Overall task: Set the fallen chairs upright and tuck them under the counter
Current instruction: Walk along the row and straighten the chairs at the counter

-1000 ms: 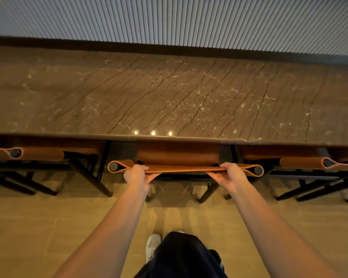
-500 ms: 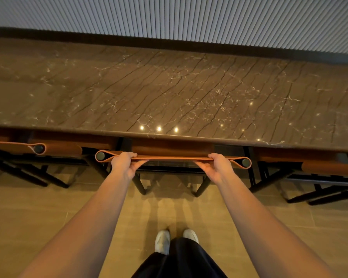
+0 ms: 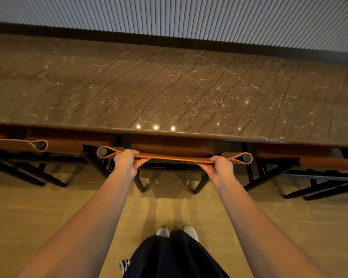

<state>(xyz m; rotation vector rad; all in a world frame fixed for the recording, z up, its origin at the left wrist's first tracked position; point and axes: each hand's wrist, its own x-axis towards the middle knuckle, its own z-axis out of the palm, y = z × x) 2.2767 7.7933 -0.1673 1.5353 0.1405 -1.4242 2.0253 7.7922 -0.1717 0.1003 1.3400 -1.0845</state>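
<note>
Now | left hand (image 3: 127,161) and right hand (image 3: 219,167) gripped the middle chair (image 3: 173,157) by its backrest | chair stood upright, seat just beyond the grip under the counter (image 3: 169,87) edge | left chair (image 3: 64,147) and right chair (image 3: 325,163) flanking the grip looked tucked | task judged nearly finished

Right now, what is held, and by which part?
The middle chair, by the top edge of its backrest: left hand near one end, right hand near the other.
</note>
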